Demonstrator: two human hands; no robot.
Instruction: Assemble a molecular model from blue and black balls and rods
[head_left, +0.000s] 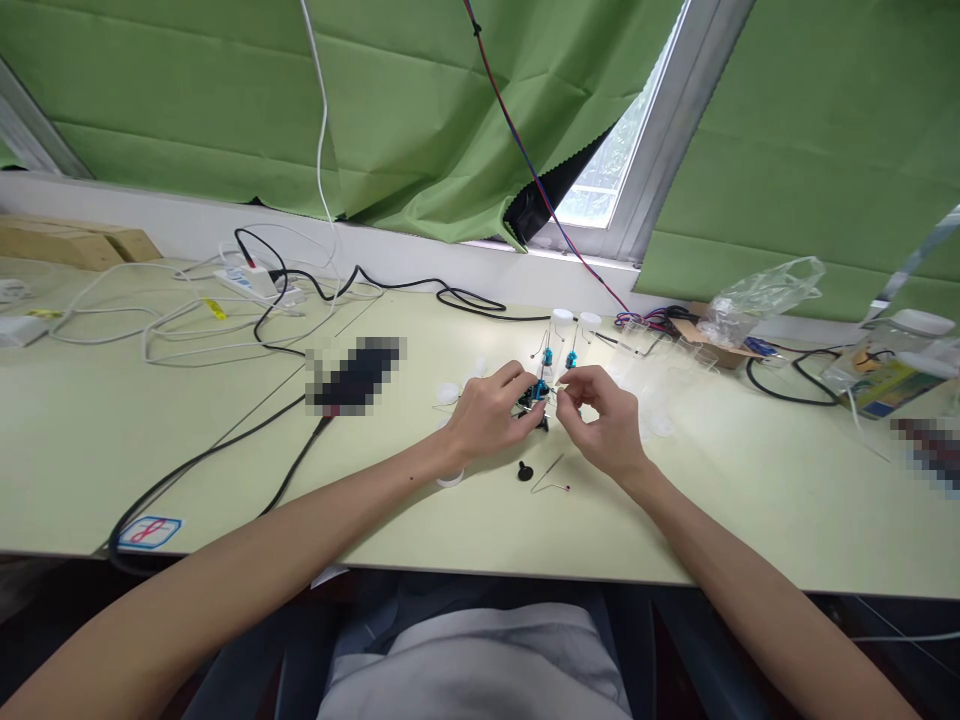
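A small blue-and-black part [540, 391] with thin metal wires sits between my hands over the table. My left hand [491, 410] is closed around it from the left, thumb and fingers on either side. On the other side, my right hand [604, 415] pinches at its edge; what lies between those fingertips is too small to make out. Just behind are two similar blue pieces, a left one [547, 357] and a right one [572, 359], with thin upright rods. Nearer me lie a black knob-like piece [525, 471] and a bent wire [551, 488] with a dark red tip.
White round caps [562, 317] stand at the back. A pixelated dark device [356, 376] with a cable lies left of my hands. Black and white cables run to a power strip [255, 282]. At right are a cardboard box [716, 345] with a plastic bag [765, 295] and a clear jar [892, 365].
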